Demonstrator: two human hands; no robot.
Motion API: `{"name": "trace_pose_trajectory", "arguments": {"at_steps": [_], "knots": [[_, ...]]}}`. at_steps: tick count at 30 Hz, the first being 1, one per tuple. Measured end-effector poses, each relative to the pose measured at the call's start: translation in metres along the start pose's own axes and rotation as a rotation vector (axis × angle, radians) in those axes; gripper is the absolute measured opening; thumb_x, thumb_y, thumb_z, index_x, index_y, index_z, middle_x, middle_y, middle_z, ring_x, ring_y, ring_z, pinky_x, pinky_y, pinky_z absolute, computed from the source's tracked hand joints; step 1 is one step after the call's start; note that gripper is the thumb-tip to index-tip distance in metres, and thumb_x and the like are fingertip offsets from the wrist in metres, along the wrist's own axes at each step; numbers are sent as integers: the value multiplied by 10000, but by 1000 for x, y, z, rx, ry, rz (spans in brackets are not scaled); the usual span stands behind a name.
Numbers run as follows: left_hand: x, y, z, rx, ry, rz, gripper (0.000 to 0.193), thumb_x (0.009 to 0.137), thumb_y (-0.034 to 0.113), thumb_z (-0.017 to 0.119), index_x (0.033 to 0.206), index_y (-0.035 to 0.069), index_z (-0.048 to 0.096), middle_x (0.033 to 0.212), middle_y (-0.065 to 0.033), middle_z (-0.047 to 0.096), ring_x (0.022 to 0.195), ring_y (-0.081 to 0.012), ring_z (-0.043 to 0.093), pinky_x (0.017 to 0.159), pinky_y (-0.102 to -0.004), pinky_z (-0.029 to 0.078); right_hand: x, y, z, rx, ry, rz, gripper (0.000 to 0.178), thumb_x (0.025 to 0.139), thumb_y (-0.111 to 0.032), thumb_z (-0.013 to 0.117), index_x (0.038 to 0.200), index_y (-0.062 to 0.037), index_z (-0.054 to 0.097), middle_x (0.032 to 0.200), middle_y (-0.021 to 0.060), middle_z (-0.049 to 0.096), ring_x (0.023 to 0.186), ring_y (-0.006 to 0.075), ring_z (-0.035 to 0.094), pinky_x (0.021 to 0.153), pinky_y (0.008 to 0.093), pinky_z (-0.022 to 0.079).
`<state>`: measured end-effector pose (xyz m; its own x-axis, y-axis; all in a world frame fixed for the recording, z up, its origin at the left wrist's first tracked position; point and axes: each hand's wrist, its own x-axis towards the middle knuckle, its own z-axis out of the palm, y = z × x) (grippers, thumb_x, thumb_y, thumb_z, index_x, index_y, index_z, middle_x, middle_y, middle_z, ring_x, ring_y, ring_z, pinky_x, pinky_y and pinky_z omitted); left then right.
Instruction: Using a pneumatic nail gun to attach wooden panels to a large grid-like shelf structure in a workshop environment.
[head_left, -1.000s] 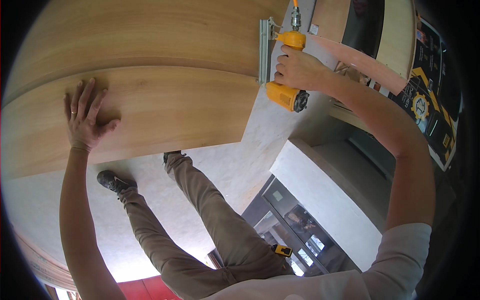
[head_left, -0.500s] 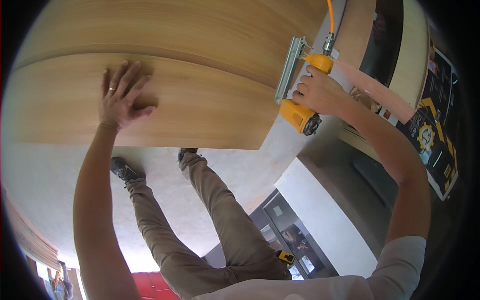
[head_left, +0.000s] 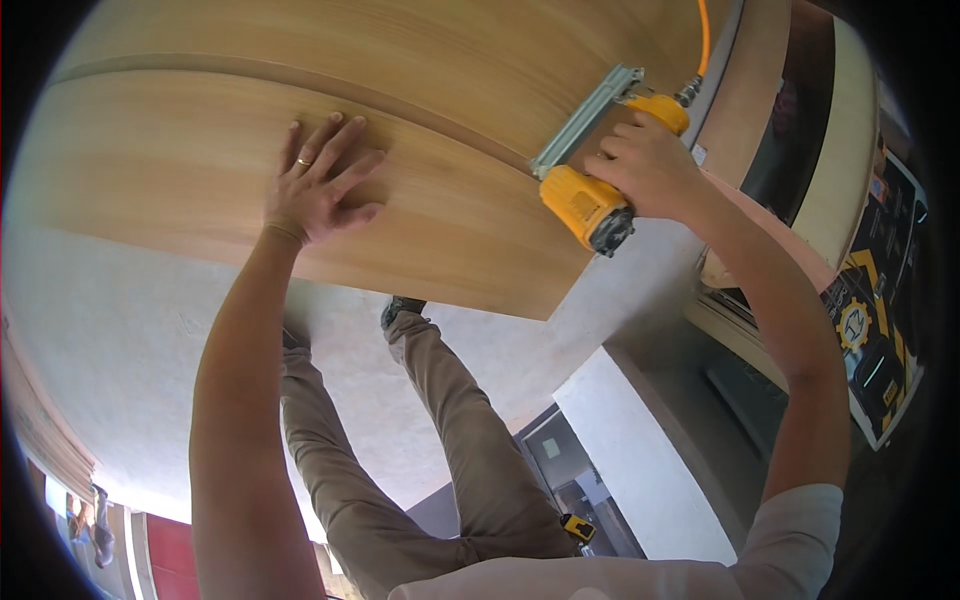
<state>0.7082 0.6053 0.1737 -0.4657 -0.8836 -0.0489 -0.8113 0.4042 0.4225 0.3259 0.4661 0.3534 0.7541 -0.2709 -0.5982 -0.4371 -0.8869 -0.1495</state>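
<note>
My left hand (head_left: 322, 190) lies with fingers spread on a light wood-grain panel (head_left: 470, 225), a ring on one finger. My right hand (head_left: 652, 168) is wrapped round the handle of a yellow air nailer (head_left: 582, 203). The nailer's long silver magazine slants up to the right, and its head is over the right part of the panel. From this view I cannot tell whether its nose touches the wood. An orange air hose (head_left: 704, 40) runs up from the handle's metal coupling.
Beyond a dark seam lies another wood-grain board (head_left: 420, 60). Long boards (head_left: 765, 90) stand along the right side, near a black and yellow printed box (head_left: 870, 320). A white slab-like block (head_left: 640, 450) is below right. My legs stand on the pale floor (head_left: 150, 330).
The nailer in my right hand has shifted left over the panel and tilted more. My left hand stays spread on the panel, now further right in the picture as the whole view has turned.
</note>
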Motion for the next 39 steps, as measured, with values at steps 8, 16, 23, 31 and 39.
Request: {"name": "trace_pose_trajectory", "arguments": {"at_steps": [8, 16, 23, 31, 39], "knots": [[3, 8, 2, -19, -37, -7, 644, 815, 708, 575, 1384, 412, 516, 1633, -4, 253, 1502, -224, 227, 1228, -553, 93, 20, 9, -20, 63, 149, 47, 336, 656, -106, 772, 979, -167, 702, 893, 21, 677, 929, 241, 646, 876, 394, 467], [5, 1, -8, -9, -13, -7, 692, 813, 712, 586, 1413, 379, 496, 1632, 8, 252, 1503, -222, 225, 1232, -553, 88, 39, 56, -55, 262, 227, 12, 363, 667, -79, 764, 1020, -134, 702, 893, 61, 703, 876, 288, 660, 789, 414, 515], [2, 6, -5, 15, -107, -42, 677, 835, 724, 548, 1424, 400, 472, 1642, 46, 214, 1513, -184, 190, 1250, -520, 76, 40, 50, -42, 122, 99, -39, 374, 640, -158, 825, 991, -151, 697, 808, 48, 690, 813, 257, 671, 753, 397, 526], [6, 9, -11, -24, -142, -60, 654, 836, 674, 587, 1421, 406, 466, 1647, 60, 195, 1515, -167, 174, 1253, -517, 74, 49, 26, -19, 71, 30, -16, 352, 657, -193, 831, 984, -173, 702, 804, 15, 697, 825, 225, 672, 799, 388, 522], [4, 9, -7, -57, -51, -27, 655, 797, 661, 632, 1366, 347, 550, 1620, -2, 288, 1499, -226, 247, 1231, -538, 92, 50, 19, -15, 65, -1, 21, 371, 661, -201, 834, 1005, -171, 697, 805, 29, 698, 830, 240, 682, 793, 401, 525]]}}
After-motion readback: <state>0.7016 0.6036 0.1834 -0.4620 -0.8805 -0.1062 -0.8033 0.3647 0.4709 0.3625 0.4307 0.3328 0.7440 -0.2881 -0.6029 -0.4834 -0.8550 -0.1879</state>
